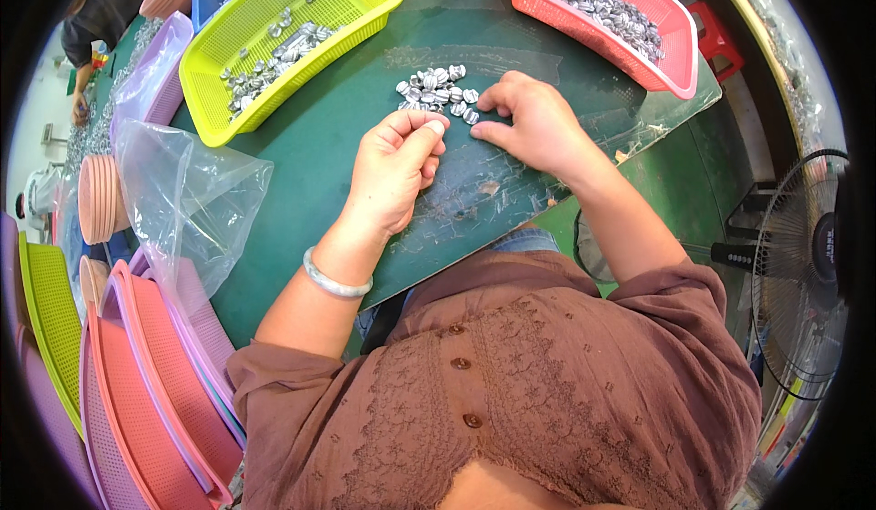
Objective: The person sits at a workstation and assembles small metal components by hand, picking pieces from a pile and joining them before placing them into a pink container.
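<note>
A loose pile of small silvery striped metal pieces (429,86) lies on the green tabletop (319,172), in front of my hands. My left hand (392,168) is closed just on the near side of the pile, its thumb pressed against the curled fingers; whatever it pinches is hidden. At the pile's right edge is my right hand (538,127), thumb and forefinger apart, their tips close beside the nearest pieces. No piece shows clearly held in it. A pale bangle (336,277) circles my left wrist.
A lime-green basket (203,99) at far left and a pink basket (671,67) at far right hold similar pieces. Clear plastic bag (196,200) and stacked coloured baskets (164,364) stand left. A fan (803,264) is at right. Another person's hand (80,109) shows far left.
</note>
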Demonstrator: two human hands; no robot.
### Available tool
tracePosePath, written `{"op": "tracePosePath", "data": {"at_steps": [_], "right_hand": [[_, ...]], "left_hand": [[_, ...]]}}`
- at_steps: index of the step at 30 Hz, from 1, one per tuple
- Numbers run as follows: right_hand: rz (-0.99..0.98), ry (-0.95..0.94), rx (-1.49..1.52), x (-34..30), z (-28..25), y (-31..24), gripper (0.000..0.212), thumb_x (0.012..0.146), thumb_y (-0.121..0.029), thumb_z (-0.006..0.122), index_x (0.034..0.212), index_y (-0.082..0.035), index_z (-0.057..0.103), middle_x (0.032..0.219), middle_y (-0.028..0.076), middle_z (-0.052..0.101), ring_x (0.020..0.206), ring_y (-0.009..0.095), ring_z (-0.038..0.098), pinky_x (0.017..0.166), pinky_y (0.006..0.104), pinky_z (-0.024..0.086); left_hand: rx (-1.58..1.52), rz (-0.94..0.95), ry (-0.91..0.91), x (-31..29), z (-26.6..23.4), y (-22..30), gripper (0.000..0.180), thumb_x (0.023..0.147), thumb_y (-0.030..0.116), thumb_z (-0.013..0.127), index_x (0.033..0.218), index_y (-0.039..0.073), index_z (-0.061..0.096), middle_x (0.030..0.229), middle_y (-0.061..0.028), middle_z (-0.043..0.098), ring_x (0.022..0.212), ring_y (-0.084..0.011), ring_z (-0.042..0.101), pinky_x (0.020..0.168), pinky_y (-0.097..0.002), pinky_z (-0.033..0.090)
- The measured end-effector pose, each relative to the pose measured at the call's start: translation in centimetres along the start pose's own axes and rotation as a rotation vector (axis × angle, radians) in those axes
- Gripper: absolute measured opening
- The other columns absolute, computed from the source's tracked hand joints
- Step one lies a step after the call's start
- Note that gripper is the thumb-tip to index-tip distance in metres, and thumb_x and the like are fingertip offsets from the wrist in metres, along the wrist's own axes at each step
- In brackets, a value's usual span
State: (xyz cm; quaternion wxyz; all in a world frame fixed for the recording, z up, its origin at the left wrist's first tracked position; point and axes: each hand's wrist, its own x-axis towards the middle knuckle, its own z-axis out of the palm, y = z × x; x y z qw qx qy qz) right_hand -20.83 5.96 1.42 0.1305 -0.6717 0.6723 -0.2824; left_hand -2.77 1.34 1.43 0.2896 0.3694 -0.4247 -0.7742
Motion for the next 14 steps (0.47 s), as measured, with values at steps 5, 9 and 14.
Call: {"op": "tracePosePath", "data": {"at_steps": [5, 9, 14], "right_hand": [[-0.057, 0.023, 0.028, -0.6, 0.7, -0.9, 0.013, 0.072, -0.014, 0.062, 0.081, -0.005, 0.062, 0.078, 0.008, 0.056, 0.073, 0.028, 0.057, 0.063, 0.0358, 0.046], [-0.136, 0.071, 0.119, -0.9, 0.5, -1.8, 0.013, 0.073, -0.014, 0.061, 0.083, -0.005, 0.061, 0.076, 0.008, 0.054, 0.070, 0.026, 0.057, 0.061, 0.0350, 0.046], [-0.187, 0.119, 0.204, -1.1, 0.4, -2.5, 0.013, 0.072, -0.005, 0.064, 0.083, -0.002, 0.059, 0.074, 0.008, 0.054, 0.064, 0.018, 0.056, 0.054, 0.0289, 0.045]], "left_hand": [[0.049, -0.015, 0.023, 0.1, 0.2, 0.0, 0.010, 0.085, 0.013, 0.057, 0.091, 0.004, 0.059, 0.069, 0.0004, 0.053, 0.049, -0.0029, 0.042, 0.042, -0.0143, 0.031], [0.070, -0.021, 0.001, 0.2, 0.0, -0.1, 0.011, 0.084, 0.012, 0.058, 0.090, 0.003, 0.060, 0.068, -0.0005, 0.055, 0.049, -0.0030, 0.043, 0.041, -0.0149, 0.032], [-0.076, -0.080, -0.052, 0.6, -0.8, 0.0, 0.014, 0.085, 0.014, 0.058, 0.092, 0.002, 0.060, 0.068, -0.0008, 0.056, 0.049, -0.0044, 0.044, 0.041, -0.0156, 0.033]]}}
